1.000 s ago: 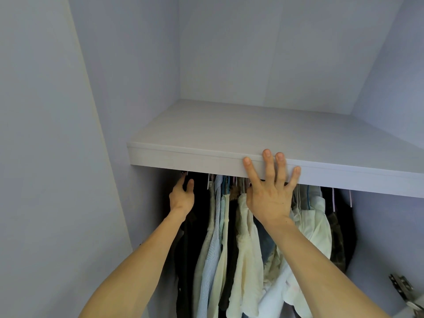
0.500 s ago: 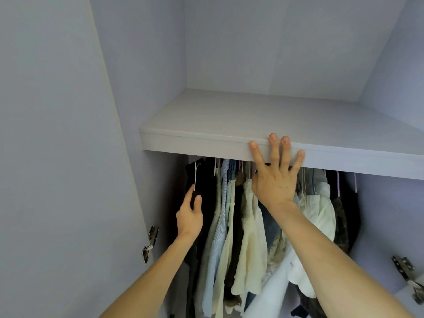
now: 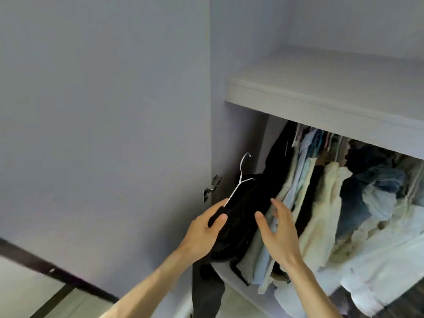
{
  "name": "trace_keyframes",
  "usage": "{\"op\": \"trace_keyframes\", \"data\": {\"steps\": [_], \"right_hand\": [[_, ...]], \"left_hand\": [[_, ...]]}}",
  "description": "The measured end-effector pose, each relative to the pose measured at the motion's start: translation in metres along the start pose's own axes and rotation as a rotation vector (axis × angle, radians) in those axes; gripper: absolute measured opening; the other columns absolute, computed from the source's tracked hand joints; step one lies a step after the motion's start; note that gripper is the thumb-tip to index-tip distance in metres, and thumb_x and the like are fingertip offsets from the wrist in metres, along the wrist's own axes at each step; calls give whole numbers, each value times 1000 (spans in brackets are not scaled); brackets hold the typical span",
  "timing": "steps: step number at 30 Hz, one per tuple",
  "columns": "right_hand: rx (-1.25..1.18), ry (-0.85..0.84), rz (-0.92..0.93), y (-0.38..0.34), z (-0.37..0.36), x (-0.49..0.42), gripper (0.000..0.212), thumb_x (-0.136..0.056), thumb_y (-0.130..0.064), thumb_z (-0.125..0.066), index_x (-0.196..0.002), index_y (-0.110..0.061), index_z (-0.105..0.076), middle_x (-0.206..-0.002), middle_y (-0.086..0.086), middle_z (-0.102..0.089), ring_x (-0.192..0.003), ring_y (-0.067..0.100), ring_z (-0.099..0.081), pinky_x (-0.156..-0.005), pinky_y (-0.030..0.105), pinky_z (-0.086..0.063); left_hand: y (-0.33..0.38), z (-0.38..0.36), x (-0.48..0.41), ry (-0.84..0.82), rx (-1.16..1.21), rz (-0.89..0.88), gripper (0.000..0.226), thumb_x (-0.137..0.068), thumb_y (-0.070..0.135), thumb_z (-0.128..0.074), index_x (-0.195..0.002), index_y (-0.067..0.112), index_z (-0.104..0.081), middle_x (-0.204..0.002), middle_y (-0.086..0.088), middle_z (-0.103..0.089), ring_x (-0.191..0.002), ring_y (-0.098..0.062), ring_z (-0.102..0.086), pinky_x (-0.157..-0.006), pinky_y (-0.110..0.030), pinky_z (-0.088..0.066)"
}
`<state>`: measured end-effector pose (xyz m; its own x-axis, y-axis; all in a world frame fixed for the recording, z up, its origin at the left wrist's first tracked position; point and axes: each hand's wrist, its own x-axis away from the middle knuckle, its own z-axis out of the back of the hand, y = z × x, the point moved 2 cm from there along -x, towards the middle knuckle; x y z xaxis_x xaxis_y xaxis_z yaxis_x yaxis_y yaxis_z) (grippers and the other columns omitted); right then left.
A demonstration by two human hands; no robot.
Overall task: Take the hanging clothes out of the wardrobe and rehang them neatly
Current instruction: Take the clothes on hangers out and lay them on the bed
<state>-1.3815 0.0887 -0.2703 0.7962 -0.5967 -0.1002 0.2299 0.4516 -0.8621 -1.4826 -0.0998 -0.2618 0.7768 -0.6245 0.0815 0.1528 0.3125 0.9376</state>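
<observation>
Here, below the pale wardrobe shelf [image 3: 321, 99], the left hand [image 3: 204, 230] pinches the black garment [image 3: 243, 216] on its white wire hanger [image 3: 238, 180], likely to draw it out, the right hand [image 3: 277, 230] poised, grip spread, to steady it.

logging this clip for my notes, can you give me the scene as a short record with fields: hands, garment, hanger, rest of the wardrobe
left hand: grips the black garment at one end of the white hanger
right hand: open, fingers spread, beside the black garment; contact unclear
black garment: on the white hanger, tilted, at the wardrobe's left edge
white hanger: hook free, on no rail
hanging clothes: pale and blue pieces crowded under the shelf
hinge: left of the hanger
</observation>
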Motion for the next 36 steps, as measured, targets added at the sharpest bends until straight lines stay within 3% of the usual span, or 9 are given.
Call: {"op": "trace_keyframes", "data": {"steps": [4,10,13,19,21,25,28,32,36], "right_hand": [[-89,-252,92,-21,-23,6,69,-88,-54,-57,-149,-31,-35,-148,-17,-29,-109,-1,-59,-75,8,-49],[-19,-538,455,-60,-59,38,38,-84,-63,-52,-112,-37,-62,-119,-16,-52,-82,5,-60,-77,18,-49],[-48,-690,572,-87,-82,77,29,-81,-60,-58,-87,-32,-62,-96,-15,-55,-80,5,-56,-72,11,-42],[-88,-943,755,-133,-130,176,29,-83,-60,-62,-79,-31,-60,-88,-13,-56,-84,-3,-54,-63,20,-37],[-91,-1007,815,-145,-141,210,28,-84,-62,-61,-78,-35,-59,-89,-13,-57,-87,-4,-55,-65,18,-37],[-77,-1070,922,-166,-157,282,32,-81,-65,-63,-81,-33,-63,-89,-15,-56,-87,-4,-55,-71,4,-36],[-103,-1075,948,-179,-169,326,28,-81,-58,-67,-88,-30,-66,-91,-16,-55,-88,-5,-55,-74,-1,-35],[-237,-1069,892,-203,-178,350,23,-86,-44,-73,-100,-27,-70,-98,-15,-60,-81,1,-60,-70,8,-43],[-417,-863,710,-221,-173,334,21,-88,-29,-75,-107,-27,-66,-112,-12,-57,-79,10,-63,-67,20,-52]], "left_hand": [[4,6,67,37,12,61,39,-105,35,-48,-143,43,-48,-135,29,-56,-128,7,-49,-108,-19,-39],[13,12,187,251,56,190,40,-104,29,-50,-144,30,-50,-132,14,-63,-125,-6,-57,-107,-27,-44],[13,19,257,394,45,282,40,-104,26,-51,-144,28,-51,-134,13,-62,-127,-4,-54,-108,-25,-41],[17,30,390,537,36,472,39,-104,33,-51,-142,42,-49,-138,24,-55,-126,7,-49,-106,-15,-40],[11,32,428,604,54,545,33,-101,35,-56,-134,41,-56,-132,14,-59,-119,0,-55,-104,-21,-44],[6,44,478,719,-51,664,26,-91,30,-69,-117,33,-68,-128,11,-51,-116,7,-44,-98,-19,-39],[10,56,489,697,-43,645,35,-87,20,-64,-120,33,-61,-106,15,-67,-99,5,-59,-83,-18,-45],[10,78,492,912,-106,581,22,-88,23,-62,-109,29,-64,-77,12,-60,-70,-2,-55,-65,-20,-42],[9,101,497,1057,-66,536,18,-88,45,-65,-91,29,-72,-65,16,-59,-70,-3,-60,-67,-19,-41]]}}
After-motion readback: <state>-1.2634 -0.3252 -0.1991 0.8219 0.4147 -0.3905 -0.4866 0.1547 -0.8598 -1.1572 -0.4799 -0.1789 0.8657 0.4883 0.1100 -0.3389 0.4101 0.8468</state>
